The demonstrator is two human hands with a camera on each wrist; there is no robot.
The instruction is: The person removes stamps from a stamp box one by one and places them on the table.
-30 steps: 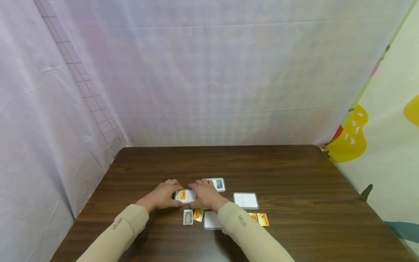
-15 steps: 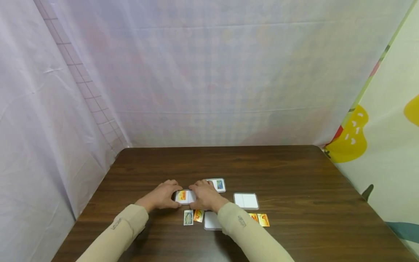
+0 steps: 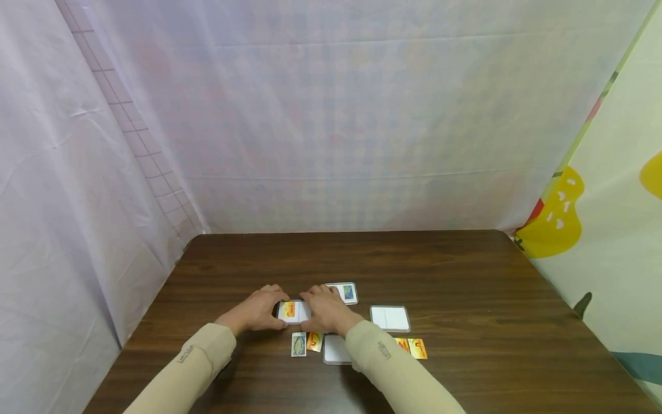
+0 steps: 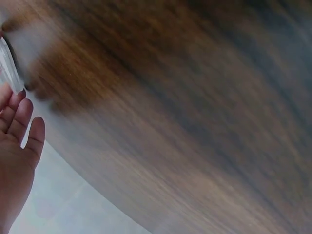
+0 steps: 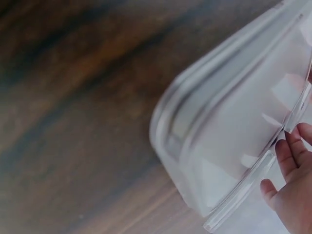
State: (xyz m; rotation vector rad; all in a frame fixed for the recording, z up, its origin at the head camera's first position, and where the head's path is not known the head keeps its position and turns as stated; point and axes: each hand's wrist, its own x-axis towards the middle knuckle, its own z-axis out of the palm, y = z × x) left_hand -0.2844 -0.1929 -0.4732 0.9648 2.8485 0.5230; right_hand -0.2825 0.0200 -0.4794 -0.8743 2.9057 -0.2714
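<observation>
In the head view my left hand [image 3: 258, 309] holds the left end of a clear flat case [image 3: 302, 311] with a white insert and an orange-yellow stamp-like picture. The right hand [image 3: 326, 309] grips its right end, thumb at the near edge, fingers at the far edge. A blue-green picture card [image 3: 298, 344] and an orange-yellow one [image 3: 314, 341] lie just in front. In the left wrist view the case's clear edge [image 4: 9, 63] shows at the left hand's fingertips. In the right wrist view the right hand [image 5: 295, 190] touches a clear edge [image 5: 296, 109]; much of it is cut off.
Behind the right hand lies another case [image 3: 349, 292] with a blue-green picture. A case with a white insert [image 3: 389, 318] lies to the right. One more case [image 3: 336, 350] is partly under the right forearm, near orange cards [image 3: 418, 348]. All rest on a brown wooden table [image 3: 465, 276].
</observation>
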